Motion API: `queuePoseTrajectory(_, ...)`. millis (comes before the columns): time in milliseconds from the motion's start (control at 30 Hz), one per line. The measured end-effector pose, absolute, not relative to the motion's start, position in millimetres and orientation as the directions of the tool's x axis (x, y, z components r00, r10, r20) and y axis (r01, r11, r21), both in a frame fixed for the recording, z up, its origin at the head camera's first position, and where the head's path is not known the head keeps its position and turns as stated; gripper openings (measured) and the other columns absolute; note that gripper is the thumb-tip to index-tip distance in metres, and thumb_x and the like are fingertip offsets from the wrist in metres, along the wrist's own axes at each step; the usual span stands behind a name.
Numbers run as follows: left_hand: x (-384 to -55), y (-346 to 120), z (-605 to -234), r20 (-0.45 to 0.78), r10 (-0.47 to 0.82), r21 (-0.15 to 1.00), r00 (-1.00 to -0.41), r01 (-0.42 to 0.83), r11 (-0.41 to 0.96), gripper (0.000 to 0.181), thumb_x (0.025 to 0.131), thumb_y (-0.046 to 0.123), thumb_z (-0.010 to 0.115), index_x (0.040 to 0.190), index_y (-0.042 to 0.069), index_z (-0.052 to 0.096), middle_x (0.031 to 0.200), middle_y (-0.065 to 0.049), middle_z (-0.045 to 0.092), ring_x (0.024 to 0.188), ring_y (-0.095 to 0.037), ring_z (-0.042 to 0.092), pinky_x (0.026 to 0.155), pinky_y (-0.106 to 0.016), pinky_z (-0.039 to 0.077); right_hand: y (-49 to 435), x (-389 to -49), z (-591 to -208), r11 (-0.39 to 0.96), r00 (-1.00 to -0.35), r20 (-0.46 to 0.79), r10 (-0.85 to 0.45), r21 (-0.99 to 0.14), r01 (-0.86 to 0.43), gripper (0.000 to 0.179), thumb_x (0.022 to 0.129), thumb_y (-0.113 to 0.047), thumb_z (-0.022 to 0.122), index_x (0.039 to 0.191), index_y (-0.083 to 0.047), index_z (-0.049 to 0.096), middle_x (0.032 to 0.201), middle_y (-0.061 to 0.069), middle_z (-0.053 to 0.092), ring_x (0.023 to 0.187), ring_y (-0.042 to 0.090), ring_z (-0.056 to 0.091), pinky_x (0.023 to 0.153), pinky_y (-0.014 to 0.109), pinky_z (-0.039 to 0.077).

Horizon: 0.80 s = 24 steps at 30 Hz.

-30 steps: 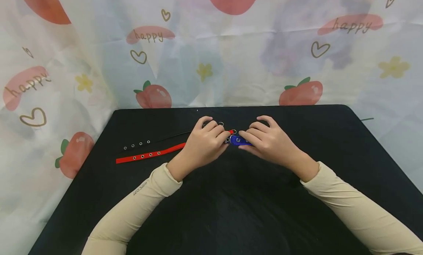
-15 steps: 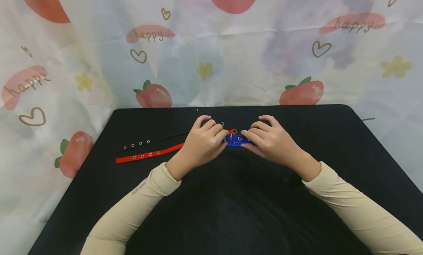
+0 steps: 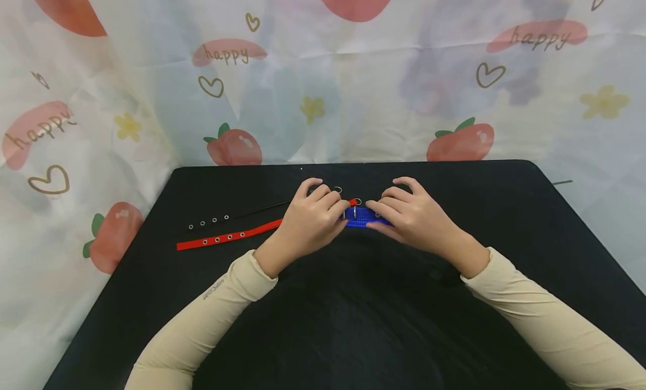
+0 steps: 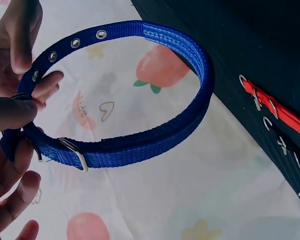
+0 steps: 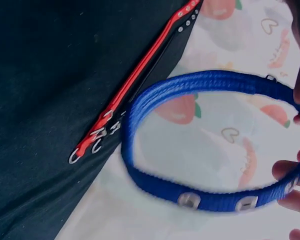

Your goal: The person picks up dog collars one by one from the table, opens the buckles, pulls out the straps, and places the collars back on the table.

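A blue collar with metal eyelets and a D-ring forms a wide loop between both hands. In the head view only a short stretch of the blue collar shows between the fingertips. My left hand pinches its buckle end between thumb and fingers. The buckle is partly covered by the thumb in the left wrist view. Over on the right, my right hand pinches the eyelet end of the strap. The strap's tip is close to the buckle there.
A red collar lies on the black table, partly hidden under the left hand. Behind it lies a thin black collar with metal eyelets. A fruit-patterned cloth hangs behind the table's far edge.
The blue collar has turned between the hands, so more of its lower band shows. The right hand has shifted slightly; the left hand stays about where it was.
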<state>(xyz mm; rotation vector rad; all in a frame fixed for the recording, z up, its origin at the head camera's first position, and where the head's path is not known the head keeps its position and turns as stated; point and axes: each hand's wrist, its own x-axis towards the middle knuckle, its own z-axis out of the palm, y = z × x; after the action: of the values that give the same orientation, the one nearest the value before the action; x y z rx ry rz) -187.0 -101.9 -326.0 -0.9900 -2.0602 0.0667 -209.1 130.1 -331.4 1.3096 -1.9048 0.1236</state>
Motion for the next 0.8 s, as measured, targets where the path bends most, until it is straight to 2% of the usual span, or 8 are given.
queuePoseTrajectory(267, -185.7, -100.8, -325.6, 0.661, 0.664, -0.36, -0.349, 0.629, 0.689, 0.019, 0.077, 0.031, 0.074, 0.088, 0.015, 0.072, 0.083, 0.002, 0.07, 0.083, -0.015, 0.062, 0.094, -0.039, 0.045, 131.3, -209.0, -329.9, 0.449, -0.125, 0.658, -0.743, 0.352, -0.821, 0.049, 0.101, -0.037, 0.036, 0.087, -0.004, 0.071, 0.071, 0.007, 0.069, 0.073, 0.023, 0.062, 0.084, 0.048, 0.048)
queuePoseTrajectory(400, -186.1, -100.3, -326.0, 0.671, 0.658, -0.352, -0.343, 0.633, 0.689, 0.018, 0.076, 0.03, 0.074, 0.087, 0.015, 0.072, 0.082, 0.002, 0.07, 0.083, -0.015, 0.062, 0.094, -0.039, 0.045, 131.2, -209.7, -329.2, 0.444, -0.126, 0.658, -0.742, 0.342, -0.828, 0.052, 0.101, -0.04, 0.034, 0.09, -0.004, 0.071, 0.072, 0.007, 0.07, 0.073, 0.023, 0.062, 0.085, 0.049, 0.047)
queuePoseTrajectory(567, -187.1, -97.8, -325.9, 0.666, 0.67, -0.375, -0.327, 0.63, 0.68, 0.018, 0.078, 0.03, 0.073, 0.088, 0.015, 0.072, 0.082, 0.002, 0.069, 0.083, -0.015, 0.062, 0.094, -0.039, 0.045, 126.2, -208.9, -327.3, 0.427, -0.112, 0.648, -0.753, 0.352, -0.833, 0.047, 0.1, -0.038, 0.038, 0.092, -0.004, 0.07, 0.072, 0.006, 0.069, 0.073, 0.022, 0.062, 0.085, 0.048, 0.047)
queuePoseTrajectory(800, -185.0, -103.7, -323.9, 0.677, 0.644, -0.345, -0.356, 0.619, 0.705, 0.02, 0.076, 0.032, 0.075, 0.087, 0.015, 0.072, 0.082, 0.003, 0.07, 0.083, -0.014, 0.063, 0.094, -0.039, 0.045, 131.6, -208.3, -326.9, 0.436, -0.109, 0.666, -0.738, 0.346, -0.831, 0.051, 0.101, -0.036, 0.035, 0.086, -0.003, 0.07, 0.069, 0.008, 0.068, 0.07, 0.023, 0.062, 0.081, 0.05, 0.049)
